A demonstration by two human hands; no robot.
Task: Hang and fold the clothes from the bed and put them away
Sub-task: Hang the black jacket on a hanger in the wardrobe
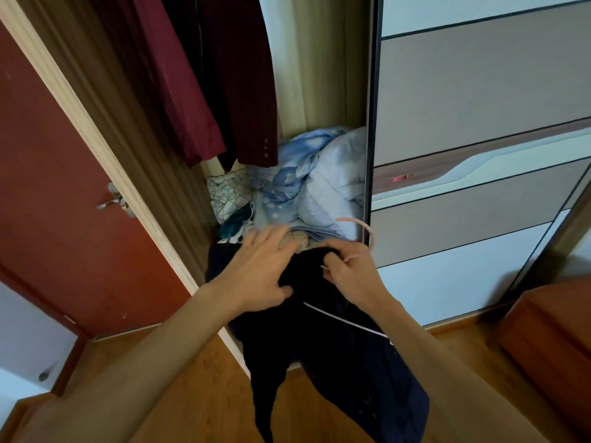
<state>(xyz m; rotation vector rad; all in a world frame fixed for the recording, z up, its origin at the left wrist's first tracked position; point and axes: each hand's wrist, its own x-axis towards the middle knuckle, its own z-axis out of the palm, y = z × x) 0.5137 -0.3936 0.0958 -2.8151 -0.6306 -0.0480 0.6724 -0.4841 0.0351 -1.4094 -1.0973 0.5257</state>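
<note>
A dark navy garment point(323, 343) with a thin white piping line hangs in front of the open wardrobe, draped on a pink hanger point(364, 231) whose hook curves up beside the sliding door edge. My right hand point(348, 270) grips the hanger's neck together with the garment's top. My left hand point(259, 273) lies on the garment's left shoulder with fingers spread and straight, the thumb tucked against the cloth. The hanger's arms are hidden inside the fabric.
Maroon clothes point(198, 81) hang in the wardrobe above a heap of light blue bedding point(319, 183). A sliding wardrobe door point(463, 139) stands at the right, a red-brown room door point(54, 187) with a metal handle at the left. Wooden floor lies below.
</note>
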